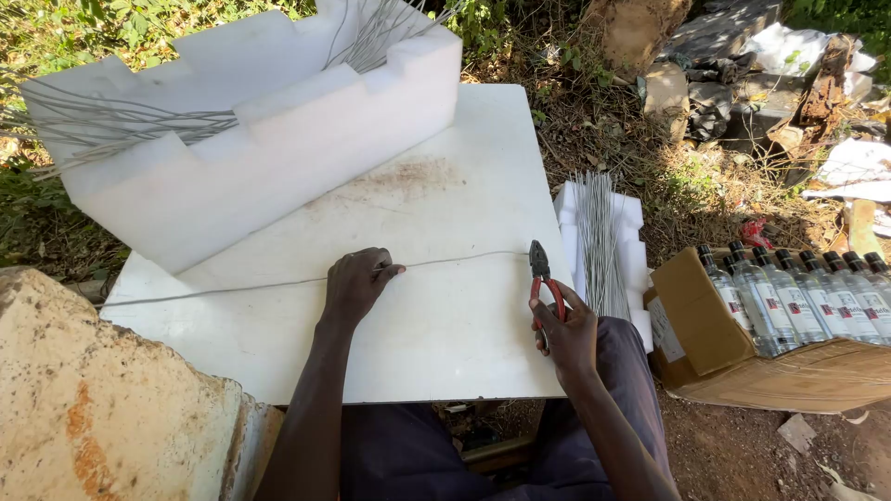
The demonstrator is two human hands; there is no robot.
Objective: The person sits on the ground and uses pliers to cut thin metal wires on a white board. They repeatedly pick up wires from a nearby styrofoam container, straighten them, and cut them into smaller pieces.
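Nearest the camera, the right hand [568,327] grips red-handled pliers [542,274], jaws closed on the end of a long wire [278,284]. At nine o'clock from them the left hand [357,283] presses that wire flat on the white table [445,343]. Cut wire pieces [599,241] lie bundled at three o'clock; uncut wires [121,125] remain at eleven o'clock.

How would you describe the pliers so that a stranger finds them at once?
Find the white board on the person's lap. At its right edge, the right hand holds the pliers, jaws at the end of a long wire. Only they have red handles.
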